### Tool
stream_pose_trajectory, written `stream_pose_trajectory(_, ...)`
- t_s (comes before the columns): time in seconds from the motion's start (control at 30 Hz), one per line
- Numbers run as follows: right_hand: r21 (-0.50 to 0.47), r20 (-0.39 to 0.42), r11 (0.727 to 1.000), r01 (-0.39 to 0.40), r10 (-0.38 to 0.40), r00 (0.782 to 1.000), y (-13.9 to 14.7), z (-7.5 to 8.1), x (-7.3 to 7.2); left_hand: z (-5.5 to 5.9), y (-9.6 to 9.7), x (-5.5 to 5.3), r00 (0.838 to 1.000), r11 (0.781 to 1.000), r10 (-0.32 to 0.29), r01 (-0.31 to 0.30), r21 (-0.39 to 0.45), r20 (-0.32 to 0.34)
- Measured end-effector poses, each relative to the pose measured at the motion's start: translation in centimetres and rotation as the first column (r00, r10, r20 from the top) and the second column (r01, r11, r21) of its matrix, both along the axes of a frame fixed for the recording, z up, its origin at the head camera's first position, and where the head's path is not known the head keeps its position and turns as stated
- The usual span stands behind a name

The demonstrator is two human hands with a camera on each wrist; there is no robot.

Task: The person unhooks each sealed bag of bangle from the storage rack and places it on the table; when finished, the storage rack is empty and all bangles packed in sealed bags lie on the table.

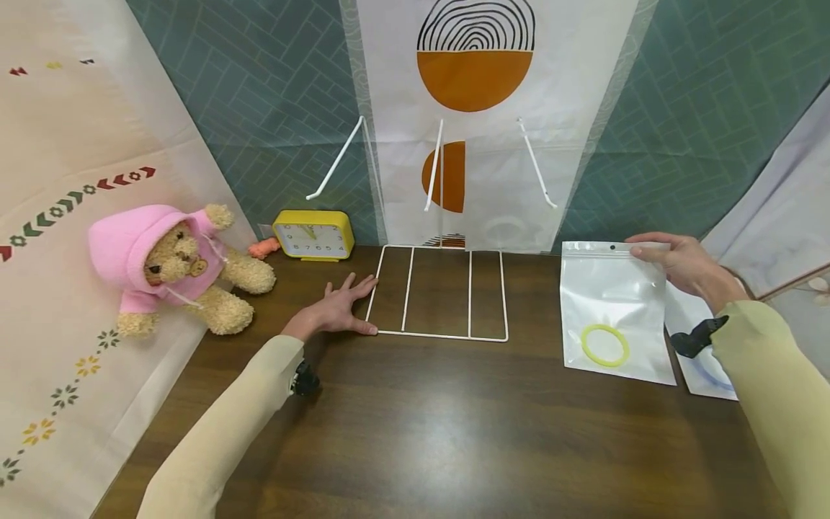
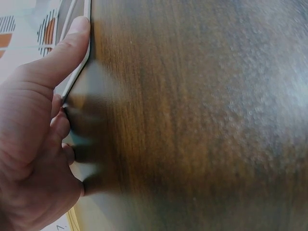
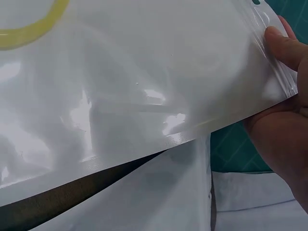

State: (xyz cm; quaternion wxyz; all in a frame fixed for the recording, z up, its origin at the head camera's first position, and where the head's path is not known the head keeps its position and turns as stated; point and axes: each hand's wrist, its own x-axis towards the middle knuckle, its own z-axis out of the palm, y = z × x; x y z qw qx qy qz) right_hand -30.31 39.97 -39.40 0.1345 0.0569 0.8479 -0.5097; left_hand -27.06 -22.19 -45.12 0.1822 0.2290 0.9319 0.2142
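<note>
One Hand on the Rack, the Other on the Bag

Two pale-sleeved arms (image 1: 223, 414) reach across a dark wooden counter (image 1: 447, 440), the left slanting inward from the lower left, the right leaning in from the lower right. Beside the right forearm, partly covered by it, lies a pale, bluish-tinged pouch (image 1: 694, 369).

The left hand (image 1: 333, 308) stretches forward with its fingers spread apart, the thumb touching the near left corner of a white wire rack (image 1: 470, 295) and a fingertip meeting its left bar. The rack's base lies just right of those fingers, its front bar running side to side; three prongs (image 1: 534, 166) above slope toward the person.

At right, the right hand (image 1: 681, 263) turns inward, its fingers clamped on the far right corner of a glossy white bag (image 1: 612, 299), the thumb on the upper face. Most of the bag extends left of and nearer than those fingers. Its long axis runs near to far, slightly slanted, the ridged, holed edge pointing toward the wall. A yellow ring (image 1: 585, 346) shows near its close end.

Farther back, a yellow clock (image 1: 314, 236) and a pink-hooded teddy bear (image 1: 175, 263) sit at left, before a patterned hanging (image 1: 395, 58) on the teal wall (image 1: 272, 79).
</note>
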Motion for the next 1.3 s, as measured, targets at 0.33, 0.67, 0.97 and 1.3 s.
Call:
stream_pose_trajectory(0.33,0.073,-0.021,0.997,-0.029,0.031,0.999,-0.4,-0.6,-1.0,0.0,0.0,0.0,1.000,1.000,-0.003,0.003,0.005,-0.006)
stream_pose_trajectory(0.67,0.132,-0.051,0.991,-0.005,0.012,0.999,-0.9,-1.2,-1.2,0.1,0.0,0.0,1.000,1.000,-0.006,0.007,0.010,-0.012)
stream_pose_trajectory(0.97,0.251,-0.136,0.968,-0.011,0.046,0.990,-1.3,-1.7,-1.1,0.1,0.0,0.1,1.000,1.000,-0.001,0.001,0.006,-0.003)
stream_pose_trajectory(1.3,0.339,-0.139,0.940,0.024,0.025,0.990,-1.9,-2.9,-1.4,-0.1,0.0,0.0,1.000,1.000,0.000,0.000,0.005,-0.004)
